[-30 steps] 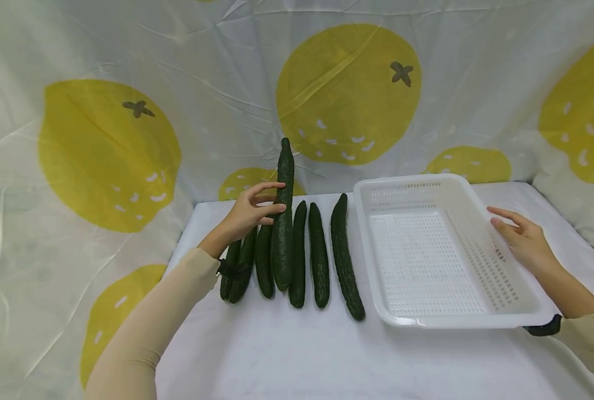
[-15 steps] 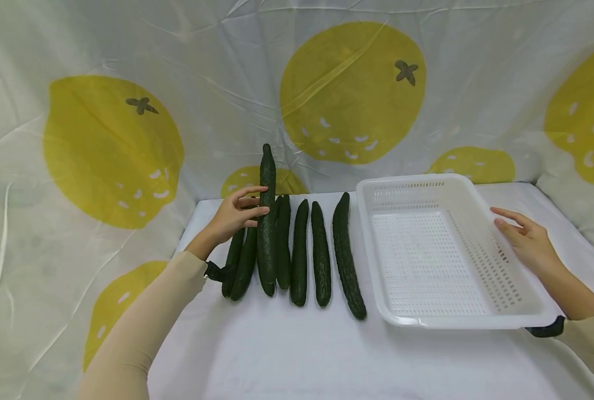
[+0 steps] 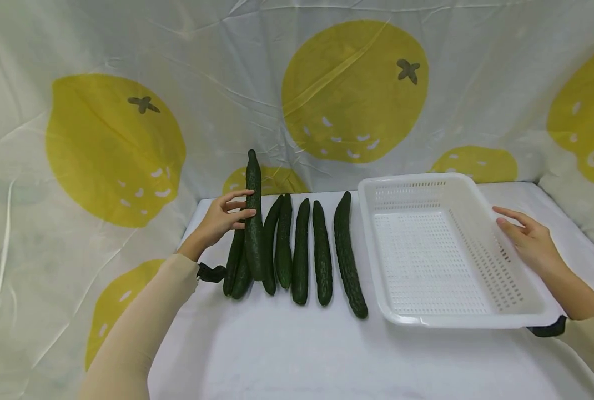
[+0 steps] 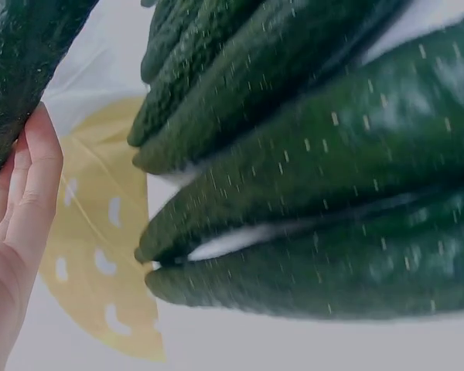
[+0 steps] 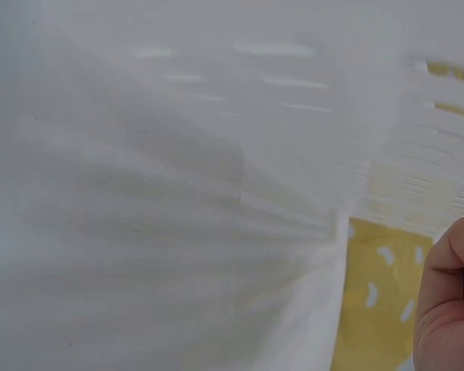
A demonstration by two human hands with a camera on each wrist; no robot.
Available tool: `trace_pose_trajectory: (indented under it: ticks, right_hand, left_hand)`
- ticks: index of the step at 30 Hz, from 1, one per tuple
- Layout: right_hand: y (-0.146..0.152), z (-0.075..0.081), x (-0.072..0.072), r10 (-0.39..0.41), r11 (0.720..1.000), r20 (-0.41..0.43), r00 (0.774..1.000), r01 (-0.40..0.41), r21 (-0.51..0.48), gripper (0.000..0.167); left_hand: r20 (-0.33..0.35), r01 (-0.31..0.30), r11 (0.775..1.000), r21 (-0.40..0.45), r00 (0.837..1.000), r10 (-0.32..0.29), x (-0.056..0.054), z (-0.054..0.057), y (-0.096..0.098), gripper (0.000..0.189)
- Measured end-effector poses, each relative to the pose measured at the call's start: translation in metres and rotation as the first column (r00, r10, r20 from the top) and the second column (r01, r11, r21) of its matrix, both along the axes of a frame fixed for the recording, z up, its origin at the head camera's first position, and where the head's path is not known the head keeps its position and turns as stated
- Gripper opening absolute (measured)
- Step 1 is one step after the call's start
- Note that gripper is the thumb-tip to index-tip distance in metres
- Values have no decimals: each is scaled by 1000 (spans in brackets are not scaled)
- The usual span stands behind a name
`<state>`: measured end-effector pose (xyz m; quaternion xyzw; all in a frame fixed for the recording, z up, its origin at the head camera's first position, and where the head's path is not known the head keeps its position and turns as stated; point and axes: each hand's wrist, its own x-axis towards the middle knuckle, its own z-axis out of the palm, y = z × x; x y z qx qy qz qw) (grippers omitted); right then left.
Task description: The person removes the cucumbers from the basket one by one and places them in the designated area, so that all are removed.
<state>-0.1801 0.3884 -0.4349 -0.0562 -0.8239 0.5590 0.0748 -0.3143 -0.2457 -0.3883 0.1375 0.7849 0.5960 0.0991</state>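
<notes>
My left hand (image 3: 219,221) pinches a dark green cucumber (image 3: 253,244) between thumb and fingers. It stands nearly upright in front of the leftmost cucumbers (image 3: 234,261) and partly hides them. In the left wrist view, the held cucumber (image 4: 23,62) fills the top left corner beside my fingers. Several more cucumbers (image 3: 300,261) lie side by side to its right. My right hand (image 3: 527,239) rests at the right rim of a white plastic basket (image 3: 477,321), index finger extended. The right wrist view shows that hand's bent fingers beside the basket's slotted wall.
A white cloth (image 3: 297,355) covers the table. Behind hangs a pale curtain (image 3: 217,111) printed with yellow lemons, close to the table's back edge. The long curved cucumber (image 3: 349,255) at the right end of the row lies next to the basket.
My left hand has carried the cucumber leftward across the row, uncovering cucumbers that were hidden behind it. The right hand and the basket stay in place.
</notes>
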Motion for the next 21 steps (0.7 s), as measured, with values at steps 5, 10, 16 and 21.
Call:
trace_pose_trajectory:
  ticks: [5,10,16,21]
  right_hand:
    - [0,0,0,-5,1000,-6,1000,5,3,37]
    - [0,0,1,-10,1000,7,1000,10,9,37]
    - [-1,1,2,-3,1000,-1,1000,3,-3,36]
    - [-2,2,3,4,1000,0,1000,-4,-8,36]
  left_hand:
    - [3,-23,1000,-15,1000,23,-1,-4,-14,59]
    - [4,-28,999,-20,1000,29,-1,-8,-30,60]
    - [9,-40,998,-40,999,41,0,-11,-45,59]
    - [15,-40,997,-64,999,41,1,-15,-58,59]
